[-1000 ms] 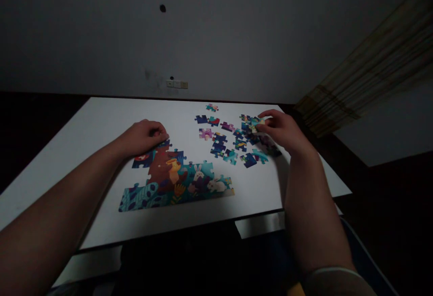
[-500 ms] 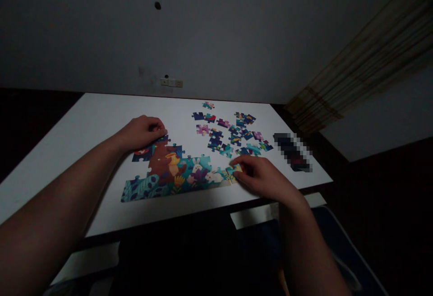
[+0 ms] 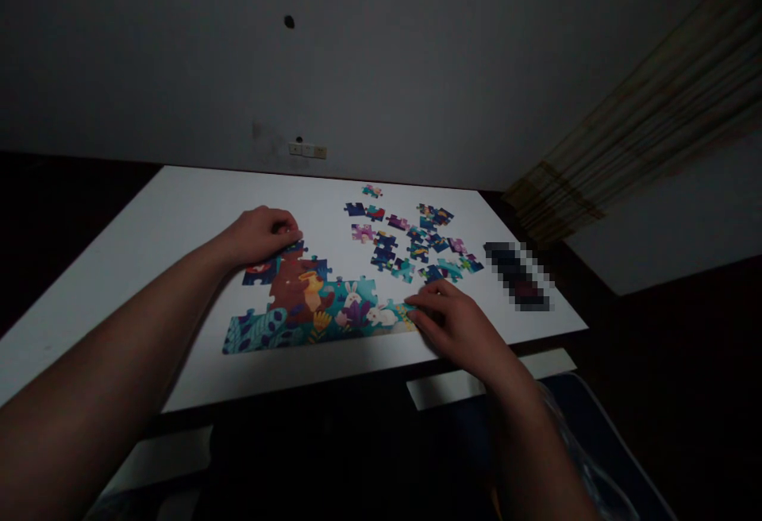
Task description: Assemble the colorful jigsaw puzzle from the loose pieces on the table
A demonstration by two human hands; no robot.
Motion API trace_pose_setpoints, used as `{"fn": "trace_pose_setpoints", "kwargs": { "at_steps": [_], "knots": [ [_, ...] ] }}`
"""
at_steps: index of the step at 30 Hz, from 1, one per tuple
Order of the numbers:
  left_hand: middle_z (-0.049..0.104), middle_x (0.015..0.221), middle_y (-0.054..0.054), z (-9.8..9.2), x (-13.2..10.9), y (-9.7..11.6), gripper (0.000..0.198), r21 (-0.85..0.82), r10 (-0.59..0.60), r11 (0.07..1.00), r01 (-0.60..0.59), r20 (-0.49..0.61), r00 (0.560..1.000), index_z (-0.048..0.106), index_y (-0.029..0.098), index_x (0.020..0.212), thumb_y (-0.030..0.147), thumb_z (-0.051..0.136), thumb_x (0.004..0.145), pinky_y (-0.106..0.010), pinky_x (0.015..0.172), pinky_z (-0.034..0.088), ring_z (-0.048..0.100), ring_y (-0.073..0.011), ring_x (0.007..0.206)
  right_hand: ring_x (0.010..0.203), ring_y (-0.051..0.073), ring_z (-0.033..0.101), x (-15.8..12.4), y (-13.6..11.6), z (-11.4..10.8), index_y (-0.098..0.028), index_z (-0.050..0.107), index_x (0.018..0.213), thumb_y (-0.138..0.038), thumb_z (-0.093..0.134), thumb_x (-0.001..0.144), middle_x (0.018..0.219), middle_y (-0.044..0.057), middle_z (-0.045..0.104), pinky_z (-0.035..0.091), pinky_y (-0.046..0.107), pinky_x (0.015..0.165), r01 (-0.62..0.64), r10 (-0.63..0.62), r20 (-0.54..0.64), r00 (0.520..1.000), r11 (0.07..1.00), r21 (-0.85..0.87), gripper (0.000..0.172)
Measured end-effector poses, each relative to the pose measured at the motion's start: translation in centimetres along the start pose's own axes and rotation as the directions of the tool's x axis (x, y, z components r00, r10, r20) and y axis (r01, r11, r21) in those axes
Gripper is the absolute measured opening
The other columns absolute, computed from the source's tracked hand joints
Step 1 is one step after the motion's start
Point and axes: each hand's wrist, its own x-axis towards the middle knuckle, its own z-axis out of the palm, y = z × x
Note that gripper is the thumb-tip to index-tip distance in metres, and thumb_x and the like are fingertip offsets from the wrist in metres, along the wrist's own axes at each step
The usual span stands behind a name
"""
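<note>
A partly joined jigsaw (image 3: 309, 302) with a brown bear and white rabbits lies on the white table (image 3: 178, 211). My left hand (image 3: 262, 235) rests curled on the jigsaw's upper left edge. My right hand (image 3: 456, 322) lies at the jigsaw's lower right end, its fingers pressed down over a piece there that is mostly hidden. Several loose pieces (image 3: 417, 243) lie scattered behind my right hand.
A dark blurred object (image 3: 517, 275) lies near the table's right edge. A wall with a small socket plate (image 3: 308, 150) stands behind the table. A striped curtain (image 3: 643, 132) hangs at the right. A white ledge (image 3: 488, 378) juts out under the table's front edge.
My right hand took a piece from the loose pile, carried it down to the jigsaw's lower right end and now presses there. My left hand has stayed in place.
</note>
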Motion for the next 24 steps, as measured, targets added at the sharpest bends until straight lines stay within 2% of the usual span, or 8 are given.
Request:
{"fn": "trace_pose_setpoints", "kwargs": {
  "at_steps": [3,6,8,10,13,15,17,24],
  "knots": [
    [0.075,0.081,-0.006,0.0,0.0,-0.1,0.034,-0.002,-0.002,1.000,0.002,0.003,1.000,0.084,0.024,0.091,0.056,0.073,0.091,-0.038,0.076,0.042,0.067,-0.0253,0.080,0.109,0.034,0.079,-0.4,-0.2,-0.2,-0.032,0.089,0.130,-0.029,0.069,0.110,0.120,0.013,0.079,0.066,0.052,0.097,0.043,-0.043,0.005,0.999,0.999,-0.003,0.028],
    [0.075,0.080,-0.006,0.0,0.0,-0.2,0.035,-0.014,0.002,1.000,-0.002,0.016,1.000,0.085,0.024,0.092,0.057,0.073,0.092,-0.037,0.075,0.042,0.066,-0.0252,0.079,0.108,0.033,0.079,0.9,0.2,-2.1,-0.032,0.090,0.124,-0.032,0.069,0.112,0.121,0.013,0.081,0.065,0.052,0.097,0.080,-0.081,-0.010,0.997,0.995,-0.066,0.024],
    [0.076,0.080,-0.006,-0.1,-0.1,-0.2,0.037,-0.012,0.004,1.000,-0.003,0.024,1.000,0.085,0.023,0.093,0.058,0.072,0.093,-0.037,0.075,0.043,0.067,-0.0249,0.079,0.107,0.033,0.079,3.7,1.5,-4.2,-0.030,0.090,0.119,-0.034,0.065,0.115,0.118,0.013,0.083,0.063,0.051,0.099,0.073,-0.082,-0.055,0.995,0.986,-0.152,0.026],
    [0.077,0.082,-0.006,0.0,-0.1,-0.4,0.038,-0.007,0.002,1.000,-0.002,0.020,1.000,0.085,0.023,0.093,0.059,0.072,0.093,-0.037,0.075,0.044,0.067,-0.0246,0.079,0.108,0.034,0.079,7.7,3.7,-6.4,-0.026,0.090,0.118,-0.035,0.064,0.114,0.118,0.014,0.085,0.062,0.051,0.103,0.029,-0.075,-0.177,0.981,0.967,-0.252,0.028],
    [0.077,0.083,-0.006,0.1,-0.1,-0.6,0.039,-0.007,-0.001,1.000,0.001,0.004,1.000,0.085,0.024,0.094,0.060,0.072,0.092,-0.037,0.075,0.046,0.068,-0.0242,0.079,0.114,0.036,0.080,14.0,7.6,-8.4,-0.020,0.089,0.128,-0.032,0.065,0.111,0.127,0.018,0.087,0.061,0.049,0.105,-0.219,0.125,-0.264,0.956,0.907,-0.360,0.031],
    [0.077,0.083,-0.005,0.2,-0.1,-0.7,0.039,-0.010,-0.003,1.000,0.003,-0.002,1.000,0.085,0.024,0.094,0.061,0.073,0.092,-0.037,0.075,0.046,0.068,-0.0243,0.080,0.126,0.039,0.078,17.0,9.9,-8.3,-0.016,0.086,0.139,-0.033,0.074,0.106,0.138,0.022,0.085,0.060,0.048,0.109,-0.349,0.275,-0.235,0.932,0.856,-0.382,0.039],
    [0.077,0.083,-0.005,0.2,-0.2,-0.7,0.037,-0.011,0.001,1.000,-0.001,-0.001,1.000,0.085,0.025,0.093,0.060,0.072,0.092,-0.037,0.075,0.046,0.069,-0.0244,0.080,0.135,0.044,0.076,18.4,11.6,-7.4,-0.016,0.083,0.146,-0.039,0.081,0.103,0.144,0.024,0.082,0.060,0.052,0.113,-0.384,0.320,-0.219,0.922,0.831,-0.401,0.048],
    [0.076,0.083,-0.006,0.1,-0.5,-0.4,0.032,-0.009,0.012,1.000,-0.012,-0.011,1.000,0.086,0.025,0.092,0.055,0.074,0.093,-0.038,0.078,0.046,0.069,-0.0251,0.082,0.129,0.042,0.080,17.9,15.1,-5.4,-0.018,0.084,0.139,-0.032,0.080,0.103,0.140,0.022,0.084,0.062,0.058,0.114,-0.319,0.261,-0.215,0.941,0.897,-0.307,0.039]
  ]
}}
